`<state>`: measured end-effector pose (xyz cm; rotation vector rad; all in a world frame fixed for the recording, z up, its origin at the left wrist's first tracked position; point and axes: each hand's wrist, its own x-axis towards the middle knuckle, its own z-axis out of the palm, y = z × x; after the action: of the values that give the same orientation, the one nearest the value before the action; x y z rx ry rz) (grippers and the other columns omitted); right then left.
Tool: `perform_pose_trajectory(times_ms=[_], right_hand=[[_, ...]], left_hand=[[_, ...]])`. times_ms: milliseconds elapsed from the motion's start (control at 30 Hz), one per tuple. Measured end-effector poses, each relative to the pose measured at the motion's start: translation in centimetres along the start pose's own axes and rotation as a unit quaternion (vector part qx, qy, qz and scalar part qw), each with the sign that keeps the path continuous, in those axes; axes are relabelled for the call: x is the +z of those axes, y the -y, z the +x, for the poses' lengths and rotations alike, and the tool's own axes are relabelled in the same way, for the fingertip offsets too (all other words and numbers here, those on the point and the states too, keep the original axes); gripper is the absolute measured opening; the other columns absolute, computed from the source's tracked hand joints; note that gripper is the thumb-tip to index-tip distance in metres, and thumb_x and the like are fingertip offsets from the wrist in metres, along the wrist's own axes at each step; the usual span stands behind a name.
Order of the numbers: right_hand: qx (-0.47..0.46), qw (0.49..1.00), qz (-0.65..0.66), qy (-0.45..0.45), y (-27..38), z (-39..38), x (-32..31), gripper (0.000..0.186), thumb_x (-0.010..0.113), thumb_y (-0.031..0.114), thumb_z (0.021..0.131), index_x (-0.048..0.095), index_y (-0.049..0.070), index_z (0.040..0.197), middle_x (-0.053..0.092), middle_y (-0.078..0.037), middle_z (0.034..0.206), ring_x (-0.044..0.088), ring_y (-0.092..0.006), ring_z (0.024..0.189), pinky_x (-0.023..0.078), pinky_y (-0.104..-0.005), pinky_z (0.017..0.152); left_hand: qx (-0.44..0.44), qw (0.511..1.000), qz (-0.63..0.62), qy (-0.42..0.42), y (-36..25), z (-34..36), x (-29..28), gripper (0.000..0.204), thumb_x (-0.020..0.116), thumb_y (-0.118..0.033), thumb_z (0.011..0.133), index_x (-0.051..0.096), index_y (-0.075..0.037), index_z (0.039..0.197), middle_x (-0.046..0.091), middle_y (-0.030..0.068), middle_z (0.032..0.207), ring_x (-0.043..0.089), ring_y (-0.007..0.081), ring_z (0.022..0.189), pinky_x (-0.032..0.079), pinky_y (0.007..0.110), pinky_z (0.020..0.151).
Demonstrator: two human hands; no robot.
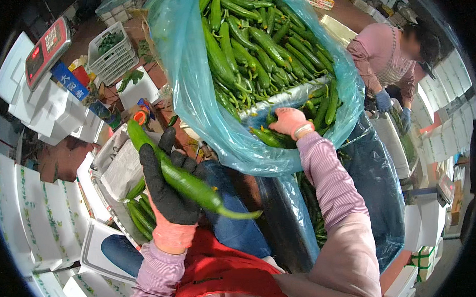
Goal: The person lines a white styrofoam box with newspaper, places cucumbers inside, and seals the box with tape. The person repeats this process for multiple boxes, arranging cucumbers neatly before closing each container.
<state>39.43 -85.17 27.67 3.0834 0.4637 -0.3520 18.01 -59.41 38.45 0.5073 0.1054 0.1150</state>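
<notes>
A long green cucumber (186,181) lies slantwise across the black palm of my gloved left hand (172,191), held there, its thin stem end pointing right. My right hand (290,122), in a pink glove, reaches into a large bag of blue-green plastic (212,134). Its fingers curl down around a cucumber (271,117), mostly hidden beneath them. Many cucumbers (258,43) are heaped in the bag's far part, and others (325,107) lie right of my hand. A pale strip (285,95) runs between the two groups.
Left of me, a white foam box (103,195) holds paper and several cucumbers (139,213). Farther left are a scale (48,50), a slatted crate (114,55) and stacked white boxes (20,213). At the right, a person (382,59) in blue-grey gloves bends over another box (395,139).
</notes>
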Motion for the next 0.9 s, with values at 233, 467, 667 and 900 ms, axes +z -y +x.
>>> perform_pose_trajectory(times_ms=[233, 467, 667, 900], right_hand=[[0.062, 0.984, 0.043, -0.162, 1.1, -4.0, -2.2, 0.052, 0.067, 0.046, 0.087, 0.063, 0.005, 0.118, 0.071, -0.019, 0.105, 0.068, -0.0344, 0.103, 0.053, -0.0452, 0.087], [-0.478, 0.849, 0.048, -0.218, 13.3, -20.6, -7.6, 0.043, 0.063, 0.013, 0.082, 0.064, 0.016, 0.125, 0.060, -0.011, 0.126, 0.057, -0.0321, 0.119, 0.047, -0.0455, 0.106], [-0.287, 0.848, 0.385, -0.226, 17.3, -20.2, -3.4, 0.056, 0.071, 0.013, 0.082, 0.055, 0.007, 0.136, 0.060, -0.019, 0.119, 0.059, -0.0404, 0.112, 0.048, -0.0452, 0.097], [-0.285, 0.896, 0.340, -0.028, 24.1, -22.3, 0.9, 0.068, 0.077, 0.020, 0.082, 0.048, 0.000, 0.140, 0.061, -0.021, 0.112, 0.060, -0.0400, 0.105, 0.049, -0.0456, 0.089]], left_hand=[[-0.139, 0.980, 0.089, -0.111, -1.0, -3.7, -6.7, 0.044, 0.053, -0.027, 0.103, 0.054, -0.008, 0.143, 0.067, 0.0085, 0.121, 0.067, 0.0201, 0.095, 0.056, 0.033, 0.078], [-0.209, 0.977, -0.033, 0.001, -0.1, -4.9, -7.3, 0.053, 0.050, -0.024, 0.104, 0.037, -0.008, 0.153, 0.054, 0.0152, 0.142, 0.055, 0.0316, 0.129, 0.045, 0.049, 0.108], [-0.106, 0.988, 0.091, -0.069, -1.8, -9.4, -9.2, 0.040, 0.065, -0.009, 0.097, 0.056, -0.002, 0.135, 0.067, 0.0114, 0.123, 0.066, 0.0201, 0.110, 0.053, 0.035, 0.096], [0.023, 0.965, 0.203, -0.162, -2.3, -11.6, -13.3, 0.032, 0.064, -0.009, 0.098, 0.057, -0.003, 0.129, 0.066, 0.0058, 0.115, 0.065, 0.0143, 0.102, 0.054, 0.030, 0.087]])
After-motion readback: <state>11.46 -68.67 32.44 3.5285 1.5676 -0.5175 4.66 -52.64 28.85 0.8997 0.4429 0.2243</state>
